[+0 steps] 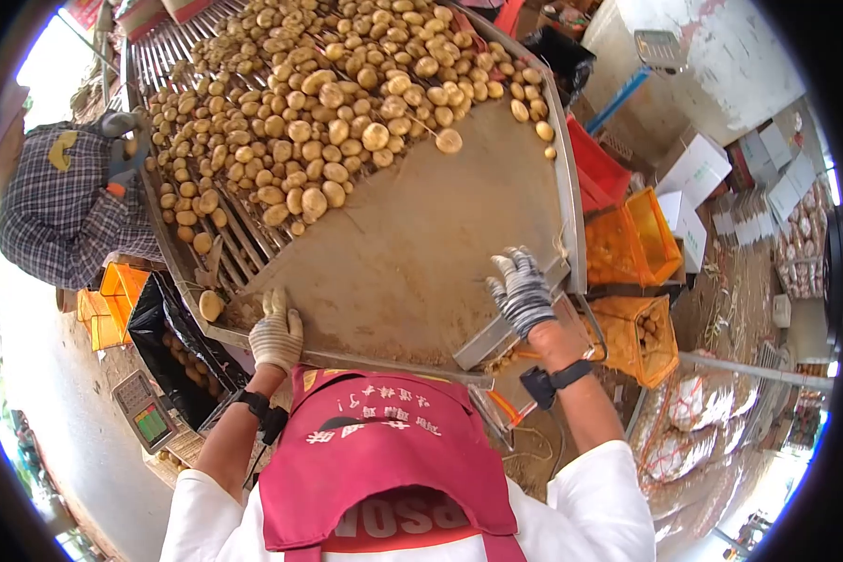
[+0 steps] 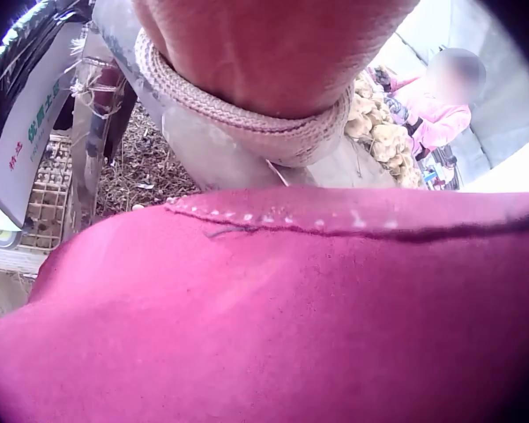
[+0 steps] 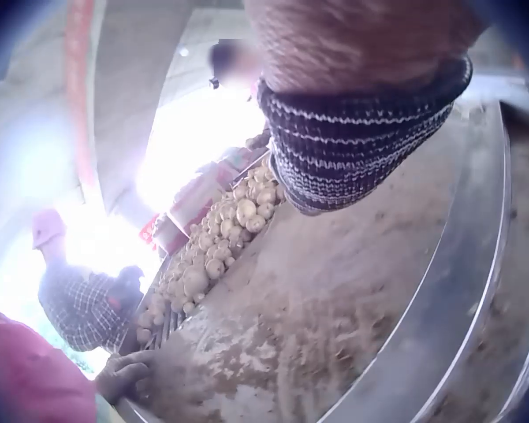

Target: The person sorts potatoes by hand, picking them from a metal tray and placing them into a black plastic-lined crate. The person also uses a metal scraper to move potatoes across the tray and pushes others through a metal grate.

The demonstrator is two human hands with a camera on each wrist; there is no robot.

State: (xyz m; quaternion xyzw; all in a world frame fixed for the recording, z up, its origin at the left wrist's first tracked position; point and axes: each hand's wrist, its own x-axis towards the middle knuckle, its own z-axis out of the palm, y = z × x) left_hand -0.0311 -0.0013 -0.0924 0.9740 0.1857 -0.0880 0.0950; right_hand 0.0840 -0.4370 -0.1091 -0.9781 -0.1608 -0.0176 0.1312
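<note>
Potatoes (image 1: 337, 103) lie heaped over the slats and far part of a metal sorting table (image 1: 421, 244). My left hand (image 1: 276, 335), in a pale glove, rests at the table's near edge, close to a single potato (image 1: 211, 305) at the corner. My right hand (image 1: 523, 288), in a striped grey glove, is over the near right side by a metal chute (image 1: 508, 330), fingers spread and holding nothing. Its cuff (image 3: 361, 141) shows in the right wrist view, the fingers hidden. In the left wrist view the pale cuff (image 2: 247, 132) hangs over the red apron (image 2: 264, 308).
A person in a checked shirt (image 1: 56, 201) stands at the table's left side. Orange crates (image 1: 632, 239) and a red crate (image 1: 595, 169) stand along the right. A black-lined crate (image 1: 183, 351) and a scale (image 1: 145, 410) are at near left; filled sacks (image 1: 693, 403) lie at right.
</note>
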